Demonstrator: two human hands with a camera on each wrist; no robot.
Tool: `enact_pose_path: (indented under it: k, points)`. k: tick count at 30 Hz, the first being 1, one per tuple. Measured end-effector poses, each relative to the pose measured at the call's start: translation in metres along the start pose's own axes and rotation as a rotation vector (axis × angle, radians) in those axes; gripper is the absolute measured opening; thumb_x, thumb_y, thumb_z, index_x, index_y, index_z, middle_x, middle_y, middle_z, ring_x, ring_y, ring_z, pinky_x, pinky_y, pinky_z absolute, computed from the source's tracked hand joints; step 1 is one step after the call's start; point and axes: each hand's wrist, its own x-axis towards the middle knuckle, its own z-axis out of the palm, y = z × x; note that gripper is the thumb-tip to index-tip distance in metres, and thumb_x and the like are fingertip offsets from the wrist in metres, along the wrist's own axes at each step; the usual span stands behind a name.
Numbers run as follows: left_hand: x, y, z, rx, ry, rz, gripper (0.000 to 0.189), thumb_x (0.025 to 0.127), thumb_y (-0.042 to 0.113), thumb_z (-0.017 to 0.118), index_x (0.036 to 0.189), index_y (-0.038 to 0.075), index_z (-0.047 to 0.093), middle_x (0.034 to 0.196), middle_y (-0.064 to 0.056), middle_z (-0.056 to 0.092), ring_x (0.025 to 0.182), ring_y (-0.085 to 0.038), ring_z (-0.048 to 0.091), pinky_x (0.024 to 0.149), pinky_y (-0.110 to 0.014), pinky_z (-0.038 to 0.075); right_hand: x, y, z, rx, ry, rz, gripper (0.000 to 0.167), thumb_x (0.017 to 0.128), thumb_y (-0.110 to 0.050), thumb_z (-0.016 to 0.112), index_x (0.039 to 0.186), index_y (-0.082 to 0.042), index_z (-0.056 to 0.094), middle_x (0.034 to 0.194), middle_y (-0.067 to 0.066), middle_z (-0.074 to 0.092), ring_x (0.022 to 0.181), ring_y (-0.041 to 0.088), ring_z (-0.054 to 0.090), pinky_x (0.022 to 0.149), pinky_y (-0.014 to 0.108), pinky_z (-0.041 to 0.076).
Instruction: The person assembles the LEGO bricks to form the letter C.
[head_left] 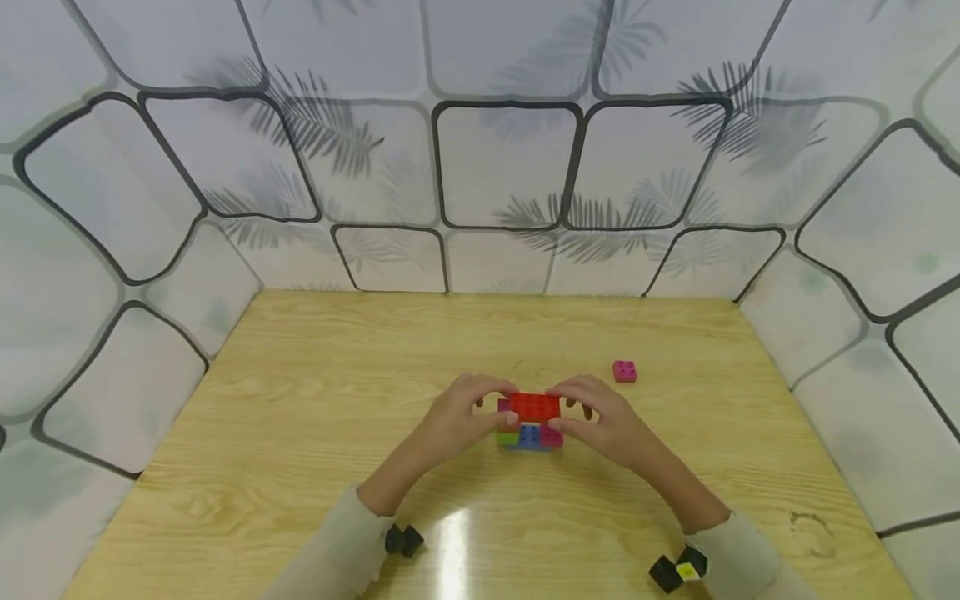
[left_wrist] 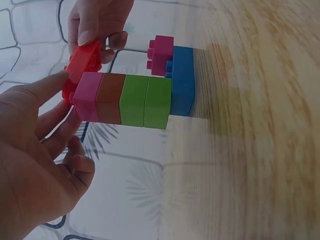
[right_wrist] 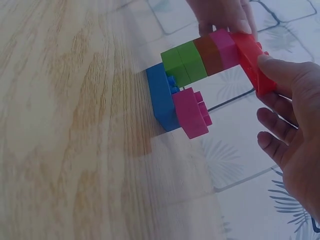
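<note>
A red toy building brick (head_left: 535,407) lies across the top of a stack, tilted in the wrist views. My left hand (head_left: 462,414) pinches its left end between thumb and fingers, and my right hand (head_left: 609,421) pinches the right end. Under it the stack has a pink brick (left_wrist: 88,97), a brown brick (left_wrist: 110,99) and two green bricks (left_wrist: 145,101). That column rises from one end of a blue brick (right_wrist: 161,100) on the table. Another pink brick (right_wrist: 191,114) sits on the blue one's other end. Whether the red brick is fully seated, I cannot tell.
A loose pink brick (head_left: 624,372) lies on the wooden table (head_left: 337,358), behind and right of the stack. Patterned white panels (head_left: 506,167) enclose the table at the back and sides. Black devices (head_left: 403,541) are strapped at both sleeves.
</note>
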Motion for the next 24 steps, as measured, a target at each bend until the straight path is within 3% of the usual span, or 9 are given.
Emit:
enact_pose_path:
  k: [10, 16, 24]
  points:
    - [0.0081, -0.0025, 0.0038, -0.1, -0.006, 0.064, 0.044, 0.088, 0.041, 0.078, 0.126, 0.02, 0.069, 0.127, 0.006, 0.066, 0.112, -0.035, 0.049, 0.091, -0.053, 0.043, 0.0002, 0.0033, 0.0014, -0.013, -0.004, -0.036, 0.036, 0.09, -0.017, 0.077, 0.124, -0.017, 0.068, 0.116, -0.004, 0.065, 0.092, 0.023, 0.054, 0.071, 0.022, 0.048]
    - [0.0091, -0.0008, 0.005, -0.117, -0.004, 0.077, 0.044, 0.088, 0.036, 0.078, 0.126, 0.015, 0.07, 0.126, 0.005, 0.067, 0.109, -0.036, 0.048, 0.088, -0.045, 0.041, -0.0021, 0.0043, 0.0009, 0.007, -0.012, -0.008, 0.036, 0.09, -0.019, 0.076, 0.126, -0.018, 0.068, 0.118, -0.004, 0.064, 0.094, 0.025, 0.054, 0.072, 0.022, 0.048]
    - [0.0098, -0.0033, 0.0071, -0.179, 0.008, 0.053, 0.036, 0.087, 0.037, 0.079, 0.121, 0.027, 0.072, 0.124, 0.011, 0.067, 0.107, -0.038, 0.044, 0.084, -0.04, 0.036, -0.0047, 0.0084, -0.0029, 0.046, -0.011, 0.018, 0.036, 0.093, -0.016, 0.074, 0.127, -0.018, 0.067, 0.12, -0.002, 0.065, 0.097, 0.025, 0.055, 0.074, 0.025, 0.05]
